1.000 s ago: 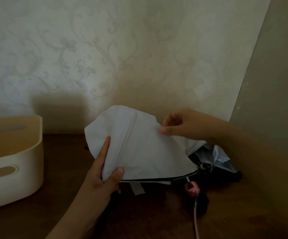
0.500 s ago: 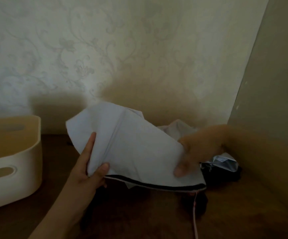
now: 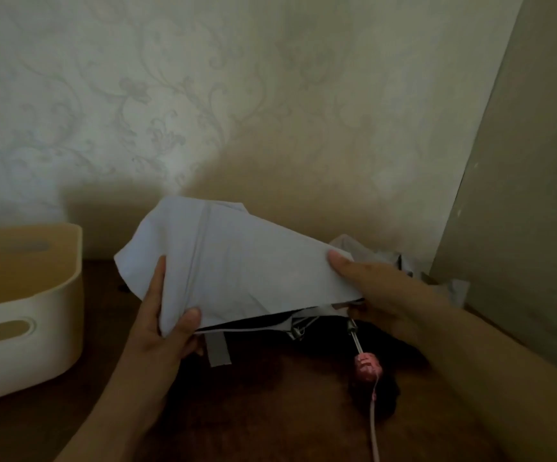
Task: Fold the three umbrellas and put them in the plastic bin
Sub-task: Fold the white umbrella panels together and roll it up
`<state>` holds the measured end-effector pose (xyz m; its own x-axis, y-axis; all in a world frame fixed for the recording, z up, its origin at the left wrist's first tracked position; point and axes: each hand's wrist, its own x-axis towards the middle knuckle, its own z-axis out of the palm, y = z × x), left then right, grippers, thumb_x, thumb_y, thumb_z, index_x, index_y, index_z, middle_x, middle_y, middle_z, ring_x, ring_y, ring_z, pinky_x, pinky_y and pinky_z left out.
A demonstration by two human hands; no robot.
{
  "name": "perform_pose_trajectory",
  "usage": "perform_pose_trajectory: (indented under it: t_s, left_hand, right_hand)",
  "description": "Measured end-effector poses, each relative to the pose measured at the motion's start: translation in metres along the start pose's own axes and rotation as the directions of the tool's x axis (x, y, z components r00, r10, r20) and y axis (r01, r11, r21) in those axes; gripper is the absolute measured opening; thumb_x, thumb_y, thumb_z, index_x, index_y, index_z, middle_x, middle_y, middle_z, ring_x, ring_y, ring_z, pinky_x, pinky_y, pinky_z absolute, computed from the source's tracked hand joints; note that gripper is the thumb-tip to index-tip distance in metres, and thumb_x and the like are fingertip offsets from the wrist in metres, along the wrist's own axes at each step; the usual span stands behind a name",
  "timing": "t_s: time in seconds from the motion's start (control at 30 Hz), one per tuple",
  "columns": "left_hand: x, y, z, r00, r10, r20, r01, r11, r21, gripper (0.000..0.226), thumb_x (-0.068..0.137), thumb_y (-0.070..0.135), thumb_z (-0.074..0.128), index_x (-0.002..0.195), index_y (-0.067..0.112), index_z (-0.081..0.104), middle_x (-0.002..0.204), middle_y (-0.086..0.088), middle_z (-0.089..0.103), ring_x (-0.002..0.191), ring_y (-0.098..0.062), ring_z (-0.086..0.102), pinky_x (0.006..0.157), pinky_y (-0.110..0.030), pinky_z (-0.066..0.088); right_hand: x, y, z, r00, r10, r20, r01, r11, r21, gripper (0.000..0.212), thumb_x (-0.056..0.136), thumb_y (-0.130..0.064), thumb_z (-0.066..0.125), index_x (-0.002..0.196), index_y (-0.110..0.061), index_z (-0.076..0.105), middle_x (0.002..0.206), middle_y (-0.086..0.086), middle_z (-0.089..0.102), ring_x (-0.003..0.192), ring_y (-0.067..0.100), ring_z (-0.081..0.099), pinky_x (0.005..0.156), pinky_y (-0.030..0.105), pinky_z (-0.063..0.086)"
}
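Note:
A pale grey-white umbrella [image 3: 237, 261] with a dark lining is held flat above the brown table. My left hand [image 3: 163, 321] pinches its lower left edge, thumb on top. At the canopy's right end my right hand [image 3: 380, 295] grips the gathered cloth, thumb on top. A metal shaft runs down to a pink handle [image 3: 367, 366] with a pink cord. A fabric strap [image 3: 218, 350] hangs below the canopy. The cream plastic bin [image 3: 70, 295] stands at the left; nothing shows in the part of it that I see.
More crumpled grey and dark umbrella cloth [image 3: 443, 281] lies behind my right hand in the corner. A patterned wall runs along the back, and a plain panel [image 3: 520, 195] closes the right side. The brown tabletop [image 3: 270, 411] extends toward me.
My right hand has slid down the canopy from its top edge to its right end and now grips it there. The canopy has flattened and the pink handle shows again.

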<state>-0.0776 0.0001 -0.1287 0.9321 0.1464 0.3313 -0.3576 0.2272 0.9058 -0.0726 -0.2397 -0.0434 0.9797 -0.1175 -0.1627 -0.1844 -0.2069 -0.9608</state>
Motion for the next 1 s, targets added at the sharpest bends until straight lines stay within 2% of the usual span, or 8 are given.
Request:
perform_pose_trajectory:
  t_s: [0.23, 0.3, 0.43, 0.6, 0.73, 0.8, 0.9, 1.0]
  left_hand:
    - [0.004, 0.001, -0.003, 0.998, -0.031, -0.054, 0.03, 0.999, -0.032, 0.069, 0.09, 0.015, 0.054, 0.137, 0.056, 0.023, 0.109, 0.033, 0.042, 0.085, -0.009, 0.056, 0.052, -0.021, 0.051]
    - [0.003, 0.001, -0.002, 0.998, -0.036, -0.056, 0.034, 0.999, -0.035, 0.07, 0.09, 0.015, 0.055, 0.137, 0.056, 0.022, 0.107, 0.034, 0.042, 0.082, -0.008, 0.057, 0.05, -0.019, 0.051]
    - [0.003, 0.003, -0.004, 0.997, -0.047, -0.055, 0.045, 0.998, -0.049, 0.068, 0.091, 0.017, 0.054, 0.136, 0.056, 0.021, 0.1, 0.034, 0.045, 0.078, -0.001, 0.059, 0.059, -0.021, 0.051]
    - [0.005, 0.001, -0.007, 0.996, -0.042, -0.076, 0.038, 0.998, -0.054, 0.068, 0.091, 0.015, 0.053, 0.14, 0.052, 0.023, 0.105, 0.03, 0.048, 0.083, -0.003, 0.06, 0.057, -0.019, 0.053]
    - [0.004, -0.002, -0.005, 0.997, -0.034, -0.064, 0.03, 0.998, -0.064, 0.069, 0.091, 0.016, 0.054, 0.137, 0.055, 0.021, 0.104, 0.03, 0.046, 0.084, -0.008, 0.058, 0.061, -0.023, 0.05]
    - [0.003, -0.002, -0.005, 0.999, -0.034, -0.04, 0.031, 0.998, -0.059, 0.069, 0.091, 0.016, 0.054, 0.132, 0.06, 0.021, 0.108, 0.029, 0.047, 0.077, -0.006, 0.058, 0.055, -0.019, 0.051]
    - [0.003, -0.001, -0.008, 1.0, -0.017, 0.022, 0.018, 0.999, -0.031, 0.068, 0.09, 0.015, 0.054, 0.123, 0.066, 0.025, 0.118, 0.018, 0.052, 0.066, -0.008, 0.056, 0.052, -0.02, 0.051]
    - [0.003, 0.0, -0.007, 0.998, 0.007, 0.062, -0.007, 1.0, -0.014, 0.069, 0.089, 0.012, 0.055, 0.116, 0.069, 0.028, 0.12, 0.025, 0.047, 0.075, -0.014, 0.06, 0.052, -0.021, 0.053]
  right_hand:
    - [-0.006, 0.0, 0.01, 0.832, -0.492, -0.256, 0.493, 0.867, -0.065, 0.028, 0.092, -0.027, 0.056, 0.082, -0.003, 0.065, 0.089, 0.031, 0.063, 0.081, 0.041, 0.063, 0.068, 0.043, 0.058]
    - [-0.009, 0.005, 0.013, 0.917, -0.353, -0.186, 0.379, 0.917, 0.127, 0.026, 0.092, -0.027, 0.056, 0.096, -0.002, 0.062, 0.103, 0.03, 0.061, 0.093, 0.045, 0.06, 0.079, 0.053, 0.054]
    - [-0.007, 0.007, 0.02, 0.991, -0.035, 0.129, -0.027, 0.894, 0.447, 0.028, 0.086, -0.033, 0.061, 0.106, -0.014, 0.06, 0.084, 0.007, 0.065, 0.081, 0.021, 0.058, 0.075, 0.031, 0.049]
    - [0.0, 0.006, 0.018, 0.958, -0.282, -0.053, 0.258, 0.767, 0.588, 0.05, 0.081, -0.023, 0.066, 0.115, 0.01, 0.053, 0.099, 0.011, 0.06, 0.096, 0.022, 0.06, 0.079, 0.032, 0.054]
    - [-0.004, 0.007, 0.009, 0.876, -0.452, 0.167, 0.201, 0.657, 0.726, 0.059, 0.048, -0.022, 0.089, 0.095, -0.011, 0.055, 0.104, 0.014, 0.059, 0.099, 0.027, 0.064, 0.084, 0.041, 0.056]
    - [-0.005, 0.004, 0.008, 0.89, -0.368, 0.271, 0.077, 0.705, 0.705, 0.053, 0.057, -0.017, 0.08, 0.106, -0.001, 0.067, 0.111, 0.016, 0.063, 0.1, 0.031, 0.064, 0.086, 0.044, 0.055]
    - [-0.004, -0.014, 0.005, 0.945, -0.177, 0.276, -0.008, 0.827, 0.562, 0.045, 0.075, -0.024, 0.063, 0.117, -0.008, 0.062, 0.098, 0.011, 0.065, 0.079, 0.025, 0.065, 0.066, 0.035, 0.056]
    - [-0.004, -0.031, -0.005, 0.948, -0.136, 0.287, 0.093, 0.983, 0.159, 0.032, 0.082, -0.025, 0.061, 0.113, -0.018, 0.062, 0.1, 0.006, 0.069, 0.077, 0.022, 0.068, 0.065, 0.033, 0.058]
